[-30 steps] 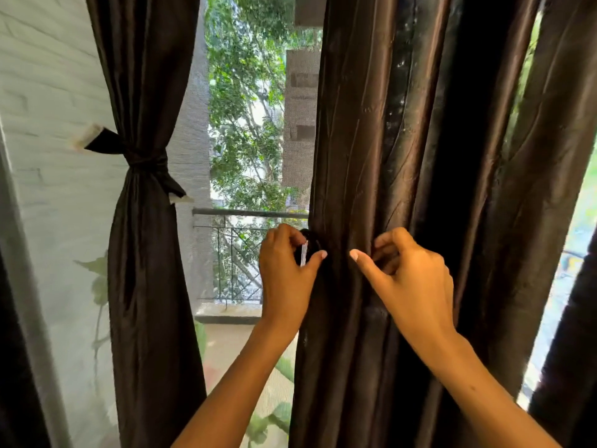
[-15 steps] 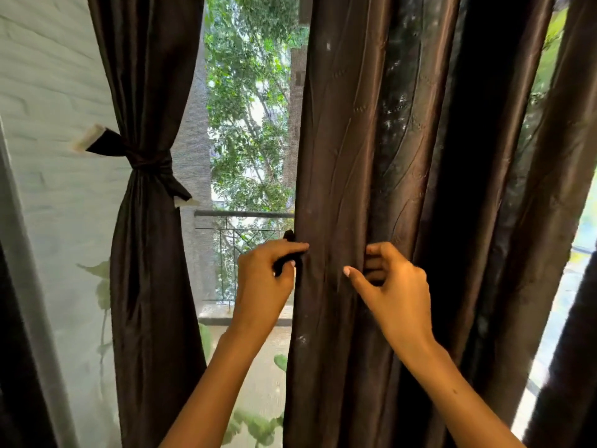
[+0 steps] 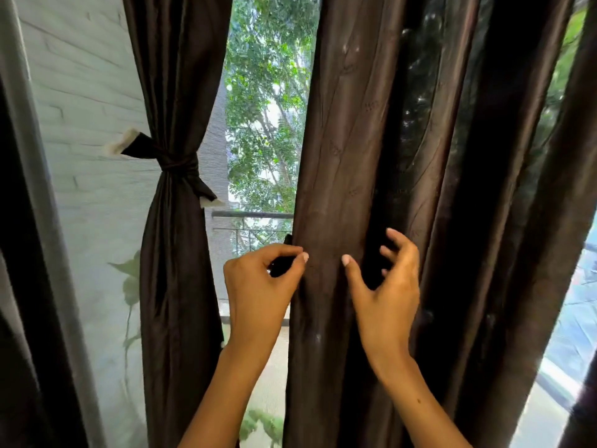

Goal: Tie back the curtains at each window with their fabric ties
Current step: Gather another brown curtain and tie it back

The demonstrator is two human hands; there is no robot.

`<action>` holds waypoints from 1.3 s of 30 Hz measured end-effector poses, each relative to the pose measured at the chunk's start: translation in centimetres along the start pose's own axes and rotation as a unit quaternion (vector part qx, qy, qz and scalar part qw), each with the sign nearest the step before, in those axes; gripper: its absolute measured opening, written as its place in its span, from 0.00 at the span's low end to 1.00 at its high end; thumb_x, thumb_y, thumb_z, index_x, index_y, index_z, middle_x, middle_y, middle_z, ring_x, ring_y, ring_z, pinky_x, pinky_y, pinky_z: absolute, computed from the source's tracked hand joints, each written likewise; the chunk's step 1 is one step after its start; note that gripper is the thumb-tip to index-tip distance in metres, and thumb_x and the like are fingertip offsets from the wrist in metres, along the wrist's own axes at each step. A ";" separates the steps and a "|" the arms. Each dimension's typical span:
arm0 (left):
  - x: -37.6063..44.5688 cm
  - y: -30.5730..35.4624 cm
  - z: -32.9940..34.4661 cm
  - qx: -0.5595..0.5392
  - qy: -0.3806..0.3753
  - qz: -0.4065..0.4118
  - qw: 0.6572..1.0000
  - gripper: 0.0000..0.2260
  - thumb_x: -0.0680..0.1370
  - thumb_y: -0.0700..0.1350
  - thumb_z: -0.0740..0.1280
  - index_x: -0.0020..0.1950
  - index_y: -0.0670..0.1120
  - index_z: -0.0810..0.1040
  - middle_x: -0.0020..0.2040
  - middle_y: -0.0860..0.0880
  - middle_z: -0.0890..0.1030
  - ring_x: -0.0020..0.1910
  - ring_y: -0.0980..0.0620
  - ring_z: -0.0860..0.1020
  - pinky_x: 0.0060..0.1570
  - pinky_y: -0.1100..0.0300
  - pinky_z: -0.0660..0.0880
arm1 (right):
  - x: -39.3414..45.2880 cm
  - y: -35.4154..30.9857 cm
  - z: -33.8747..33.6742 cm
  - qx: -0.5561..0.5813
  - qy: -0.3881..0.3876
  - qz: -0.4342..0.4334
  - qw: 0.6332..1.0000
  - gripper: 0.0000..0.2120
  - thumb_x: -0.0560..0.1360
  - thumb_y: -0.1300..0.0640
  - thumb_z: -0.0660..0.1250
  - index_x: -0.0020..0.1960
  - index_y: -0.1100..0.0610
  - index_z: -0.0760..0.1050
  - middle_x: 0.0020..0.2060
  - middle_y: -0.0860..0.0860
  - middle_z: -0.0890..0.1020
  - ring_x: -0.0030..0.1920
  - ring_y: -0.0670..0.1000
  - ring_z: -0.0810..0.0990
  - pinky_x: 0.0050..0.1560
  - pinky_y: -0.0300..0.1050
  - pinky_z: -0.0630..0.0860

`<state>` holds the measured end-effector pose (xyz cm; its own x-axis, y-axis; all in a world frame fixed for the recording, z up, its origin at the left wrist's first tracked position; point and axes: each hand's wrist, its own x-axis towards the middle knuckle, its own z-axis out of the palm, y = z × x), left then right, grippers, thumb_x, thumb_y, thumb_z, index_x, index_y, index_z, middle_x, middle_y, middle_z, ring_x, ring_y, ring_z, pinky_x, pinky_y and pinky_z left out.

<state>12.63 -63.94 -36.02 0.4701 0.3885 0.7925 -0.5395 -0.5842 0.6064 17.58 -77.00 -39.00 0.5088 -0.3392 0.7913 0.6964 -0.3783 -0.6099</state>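
Left hand [image 3: 258, 286] grip still pinched on dark fabric tie [image 3: 281, 265] at the brown curtain's [image 3: 339, 156] left edge. Right hand [image 3: 386, 286] has let go: fingers now spread, thumb touching the fold just right of the tie.

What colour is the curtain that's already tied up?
Dark brown tied curtain, seen best in the head view.

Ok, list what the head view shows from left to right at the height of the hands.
Dark brown tied-back curtain → left hand, pinching a dark fabric tie → loose dark brown satin curtain → right hand, fingers spread at its folds.
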 end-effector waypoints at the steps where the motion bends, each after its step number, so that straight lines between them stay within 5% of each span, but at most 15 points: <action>1: 0.1 -0.1 -0.1 0.000 -0.005 -0.006 1.000 0.06 0.70 0.38 0.74 0.44 0.46 0.85 0.39 0.55 0.84 0.42 0.62 0.80 0.46 0.72 0.75 | 0.2 0.0 0.0 0.032 0.003 0.019 0.999 0.21 0.71 0.56 0.74 0.60 0.52 0.70 0.55 0.47 0.78 0.51 0.43 0.79 0.48 0.40 0.76; 5: 0.1 -0.3 -0.4 0.004 -0.012 0.001 1.000 0.10 0.69 0.32 0.73 0.47 0.44 0.85 0.43 0.52 0.83 0.45 0.61 0.80 0.47 0.72 0.74 | 0.3 -0.2 0.3 0.055 -0.002 -0.006 0.998 0.08 0.71 0.60 0.74 0.45 0.52 0.76 0.37 0.44 0.80 0.36 0.45 0.81 0.35 0.41 0.78; 13: -0.7 0.3 0.2 0.073 0.008 0.061 0.995 0.12 0.71 0.36 0.73 0.54 0.43 0.83 0.48 0.48 0.82 0.46 0.56 0.79 0.49 0.72 0.72 | -1.7 -2.2 1.3 0.078 -0.038 -0.042 0.995 0.10 0.71 0.61 0.73 0.51 0.56 0.80 0.42 0.48 0.80 0.43 0.42 0.80 0.44 0.35 0.76; 16: -0.9 0.4 0.2 0.066 0.037 0.084 0.994 0.06 0.71 0.35 0.72 0.47 0.42 0.84 0.44 0.49 0.84 0.42 0.59 0.79 0.45 0.70 0.74 | -2.3 -2.8 1.3 0.129 -0.053 -0.013 0.990 0.10 0.71 0.53 0.73 0.51 0.53 0.79 0.44 0.47 0.81 0.41 0.40 0.81 0.37 0.28 0.73; 20: -0.6 0.5 0.0 0.023 0.037 0.061 0.997 0.05 0.70 0.36 0.74 0.43 0.43 0.84 0.40 0.52 0.83 0.41 0.60 0.80 0.43 0.63 0.77 | -2.3 -2.6 1.0 0.162 -0.074 0.020 0.984 0.18 0.70 0.42 0.71 0.52 0.53 0.80 0.40 0.43 0.84 0.40 0.39 0.82 0.39 0.33 0.75; 24: -0.4 0.7 0.1 0.027 0.025 0.059 0.998 0.06 0.70 0.36 0.74 0.44 0.45 0.85 0.40 0.52 0.82 0.41 0.60 0.79 0.44 0.64 0.76 | -1.3 -1.7 0.7 0.097 -0.021 -0.003 0.995 0.08 0.69 0.56 0.76 0.42 0.54 0.77 0.31 0.43 0.78 0.31 0.39 0.76 0.35 0.31 0.72; 28: -0.6 1.0 0.6 0.039 0.015 0.055 0.998 0.07 0.70 0.36 0.74 0.46 0.46 0.85 0.40 0.53 0.82 0.42 0.60 0.78 0.44 0.66 0.75 | -0.9 -1.6 0.7 0.073 0.009 -0.034 0.997 0.10 0.68 0.68 0.74 0.42 0.56 0.76 0.36 0.48 0.78 0.34 0.45 0.77 0.36 0.34 0.73; 32: -0.9 1.6 1.1 0.011 0.001 0.053 0.999 0.04 0.74 0.45 0.71 0.46 0.49 0.85 0.40 0.55 0.84 0.39 0.61 0.80 0.42 0.64 0.76 | -2.0 -1.9 0.9 0.048 -0.065 -0.110 0.991 0.15 0.68 0.74 0.68 0.51 0.61 0.81 0.44 0.51 0.78 0.40 0.45 0.78 0.40 0.33 0.73; 35: -0.8 1.6 1.0 -0.006 0.004 0.037 0.999 0.06 0.72 0.49 0.73 0.45 0.49 0.85 0.39 0.56 0.84 0.39 0.64 0.80 0.41 0.69 0.75 | -2.3 -1.7 0.8 0.064 -0.123 -0.140 0.980 0.16 0.70 0.72 0.66 0.55 0.63 0.81 0.47 0.52 0.79 0.44 0.44 0.78 0.44 0.31 0.72; 39: -0.1 0.8 0.7 -0.012 0.039 0.003 0.999 0.03 0.71 0.39 0.74 0.43 0.45 0.83 0.36 0.53 0.83 0.39 0.62 0.80 0.42 0.72 0.75 | -1.5 -0.7 0.5 0.066 -0.138 -0.121 0.981 0.15 0.74 0.64 0.65 0.60 0.59 0.79 0.57 0.51 0.77 0.56 0.44 0.77 0.57 0.30 0.69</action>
<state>12.67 -64.97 -35.70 0.4121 0.4391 0.7983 -0.5595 -0.5695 0.6021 16.56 -75.75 -39.75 0.4253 0.0000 0.9051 0.8640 -0.2980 -0.4060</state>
